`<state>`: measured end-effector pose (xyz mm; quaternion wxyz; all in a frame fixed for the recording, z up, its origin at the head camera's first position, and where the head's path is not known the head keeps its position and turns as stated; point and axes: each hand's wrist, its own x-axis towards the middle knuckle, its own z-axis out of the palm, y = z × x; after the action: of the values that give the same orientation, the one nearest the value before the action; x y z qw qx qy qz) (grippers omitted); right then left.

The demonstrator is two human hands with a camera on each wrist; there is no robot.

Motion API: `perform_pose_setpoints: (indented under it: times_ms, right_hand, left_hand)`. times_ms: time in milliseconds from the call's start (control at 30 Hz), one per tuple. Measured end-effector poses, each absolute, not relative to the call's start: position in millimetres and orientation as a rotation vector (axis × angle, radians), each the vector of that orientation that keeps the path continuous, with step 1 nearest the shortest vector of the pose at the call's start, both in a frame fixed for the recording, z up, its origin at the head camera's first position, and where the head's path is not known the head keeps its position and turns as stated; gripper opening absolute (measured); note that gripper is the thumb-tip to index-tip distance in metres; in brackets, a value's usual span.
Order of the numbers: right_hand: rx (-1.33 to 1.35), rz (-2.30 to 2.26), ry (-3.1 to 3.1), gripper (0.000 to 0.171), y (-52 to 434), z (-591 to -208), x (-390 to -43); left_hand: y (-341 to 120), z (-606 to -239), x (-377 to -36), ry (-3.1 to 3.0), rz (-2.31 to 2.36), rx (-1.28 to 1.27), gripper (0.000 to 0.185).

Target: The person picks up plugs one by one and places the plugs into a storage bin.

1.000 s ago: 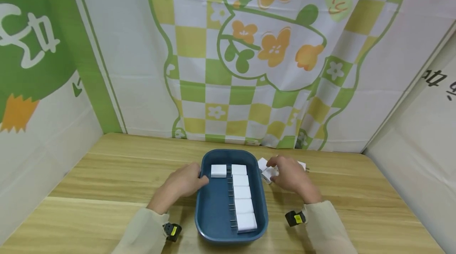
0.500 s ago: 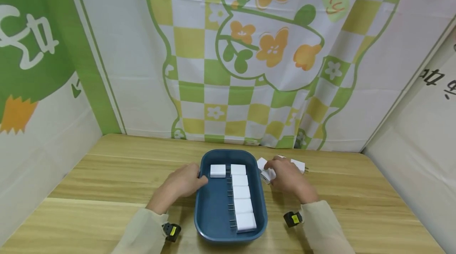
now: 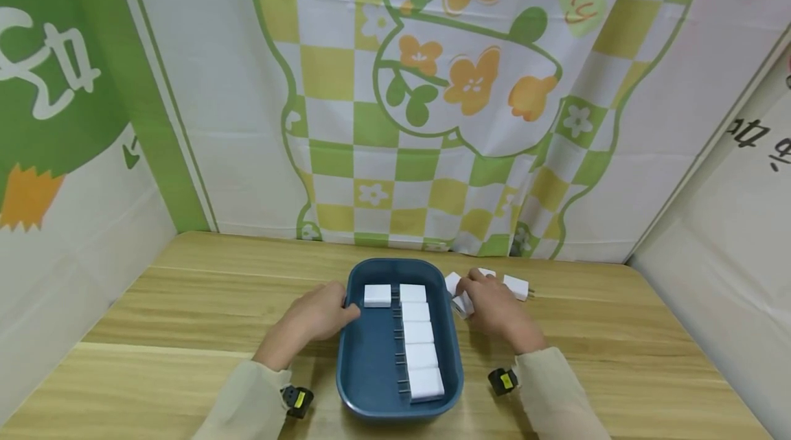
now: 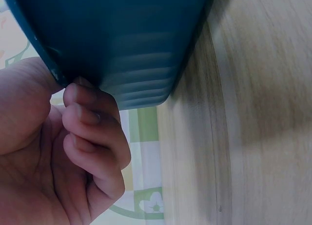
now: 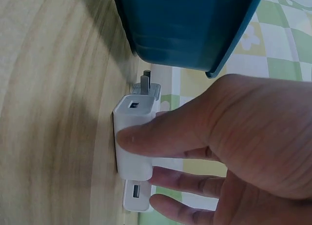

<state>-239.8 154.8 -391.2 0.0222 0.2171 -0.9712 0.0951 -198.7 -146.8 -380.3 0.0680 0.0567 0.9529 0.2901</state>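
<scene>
Beside tray [image 3: 349,330], right hand [image 3: 498,309] pinching charger [image 5: 134,140]

Your left hand [image 4: 53,157] sits at the lower left, its curled fingers [image 4: 92,120] pressed up against the ribbed outer wall of the blue tray [image 4: 126,40], thumb over the rim. The wooden table [image 4: 263,118] runs along the right side, with patterned cloth [image 4: 146,186] just beyond your knuckles.
</scene>
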Motion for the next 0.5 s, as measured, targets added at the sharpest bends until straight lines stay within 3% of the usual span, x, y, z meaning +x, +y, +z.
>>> perform_pose_setpoints:
  times_ms: [500]
  right_hand:
    - [0.640, 0.196, -3.062, 0.036, 155.2, -388.5, -236.5]
  left_hand:
    - [-146.2, -382.8, -201.1, 2.867, 0.885, 0.175, 0.036]
